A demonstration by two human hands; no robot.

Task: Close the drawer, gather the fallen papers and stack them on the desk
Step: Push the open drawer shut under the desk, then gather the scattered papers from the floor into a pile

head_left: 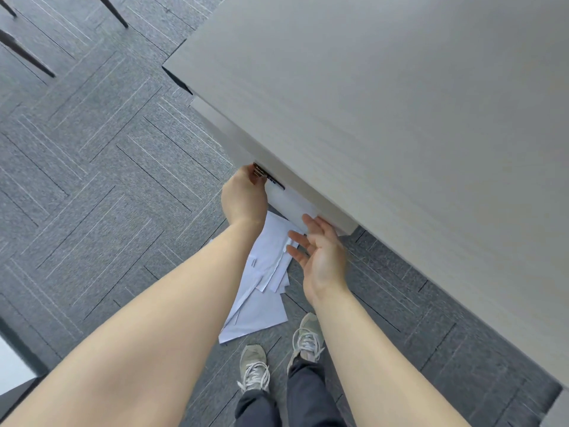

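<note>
A pale grey desk (385, 103) fills the upper right. Under its front edge a white drawer front (292, 201) with a dark handle (271, 180) shows, only a little way out from the desk. My left hand (244, 197) has its fingers curled at the handle's left end. My right hand (320, 254) is spread flat, fingertips against the drawer front's right part. Several white papers (261, 291) lie scattered on the carpet below the drawer, partly hidden by my arms.
Grey herringbone carpet tiles (107, 180) cover the floor. My two feet in grey sneakers (277, 355) stand just behind the papers. Dark chair legs (27, 53) stand at the top left. A white and dark edge (15, 362) shows at the lower left.
</note>
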